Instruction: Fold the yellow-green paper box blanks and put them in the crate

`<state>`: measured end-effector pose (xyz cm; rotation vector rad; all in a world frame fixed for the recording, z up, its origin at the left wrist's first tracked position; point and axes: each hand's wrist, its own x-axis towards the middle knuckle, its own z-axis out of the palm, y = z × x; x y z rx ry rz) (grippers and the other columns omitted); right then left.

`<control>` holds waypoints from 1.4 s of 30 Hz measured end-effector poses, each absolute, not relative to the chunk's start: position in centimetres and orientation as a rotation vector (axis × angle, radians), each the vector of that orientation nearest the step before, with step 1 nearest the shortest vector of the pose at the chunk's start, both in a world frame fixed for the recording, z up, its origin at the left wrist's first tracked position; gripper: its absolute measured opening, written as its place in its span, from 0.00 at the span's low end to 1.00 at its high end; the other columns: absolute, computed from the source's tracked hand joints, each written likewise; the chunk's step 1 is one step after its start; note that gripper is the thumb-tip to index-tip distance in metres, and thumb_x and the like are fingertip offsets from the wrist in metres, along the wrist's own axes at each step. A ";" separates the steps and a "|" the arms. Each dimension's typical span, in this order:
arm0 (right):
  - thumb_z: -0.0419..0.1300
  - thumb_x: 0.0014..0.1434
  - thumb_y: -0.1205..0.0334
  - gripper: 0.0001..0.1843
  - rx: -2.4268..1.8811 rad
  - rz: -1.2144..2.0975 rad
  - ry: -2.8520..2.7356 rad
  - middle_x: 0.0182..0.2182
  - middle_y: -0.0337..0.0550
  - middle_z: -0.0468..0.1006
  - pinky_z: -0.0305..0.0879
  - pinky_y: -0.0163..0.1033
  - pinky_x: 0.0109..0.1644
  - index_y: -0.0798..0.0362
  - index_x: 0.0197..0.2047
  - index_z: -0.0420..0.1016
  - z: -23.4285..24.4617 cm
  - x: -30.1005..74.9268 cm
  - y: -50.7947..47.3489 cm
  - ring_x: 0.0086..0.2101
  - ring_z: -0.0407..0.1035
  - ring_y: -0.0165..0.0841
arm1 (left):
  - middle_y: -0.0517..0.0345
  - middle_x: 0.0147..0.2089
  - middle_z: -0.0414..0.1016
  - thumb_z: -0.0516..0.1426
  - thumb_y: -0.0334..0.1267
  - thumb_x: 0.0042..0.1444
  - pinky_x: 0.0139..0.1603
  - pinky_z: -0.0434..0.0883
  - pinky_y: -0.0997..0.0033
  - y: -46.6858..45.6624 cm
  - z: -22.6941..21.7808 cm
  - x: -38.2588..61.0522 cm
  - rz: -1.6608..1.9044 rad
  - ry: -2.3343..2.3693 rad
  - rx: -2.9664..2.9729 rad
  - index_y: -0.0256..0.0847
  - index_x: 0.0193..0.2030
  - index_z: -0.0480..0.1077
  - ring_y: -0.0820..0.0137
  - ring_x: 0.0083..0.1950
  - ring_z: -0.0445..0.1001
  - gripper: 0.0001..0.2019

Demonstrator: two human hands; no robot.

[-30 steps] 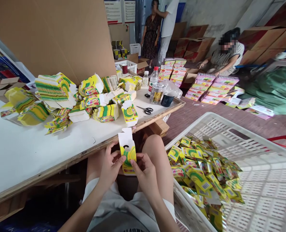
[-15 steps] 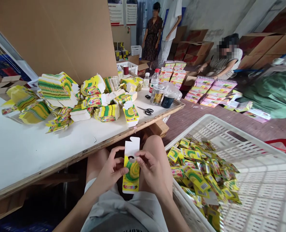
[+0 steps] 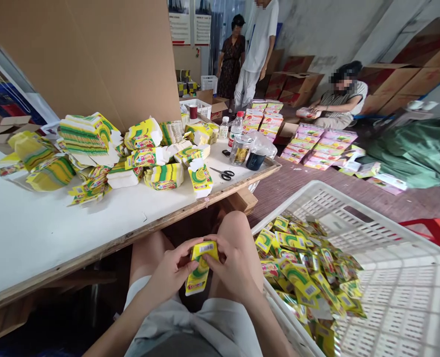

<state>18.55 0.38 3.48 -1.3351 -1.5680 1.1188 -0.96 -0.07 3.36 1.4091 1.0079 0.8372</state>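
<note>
Both hands: left hand (image 3: 170, 270), right hand (image 3: 233, 265) pinching carton (image 3: 200, 268), near.
Carton: seems light, creasable card; hold its edges.

**Flap goes down on the little carton**

The white tab that stood above the yellow carton (image 3: 200, 270) a moment ago is now folded shut, and a barcode panel (image 3: 207, 246) faces up in its place. The left hand (image 3: 171, 270) and right hand (image 3: 233, 265) have closed in over that top end. Across the room, the seated person (image 3: 341, 99) now holds up a pink pack (image 3: 306, 113).
</note>
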 end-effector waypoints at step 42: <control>0.65 0.61 0.52 0.17 -1.625 -0.270 -1.061 0.47 0.54 0.78 0.63 0.46 0.39 0.53 0.48 0.83 7.3 26.9 -1.8 0.39 0.68 0.41 | 0.37 0.72 0.61 0.64 0.40 0.58 0.73 0.57 0.47 11.1 6.0 4.5 1.115 1.241 2.173 0.34 0.71 0.58 0.50 0.74 0.56 0.36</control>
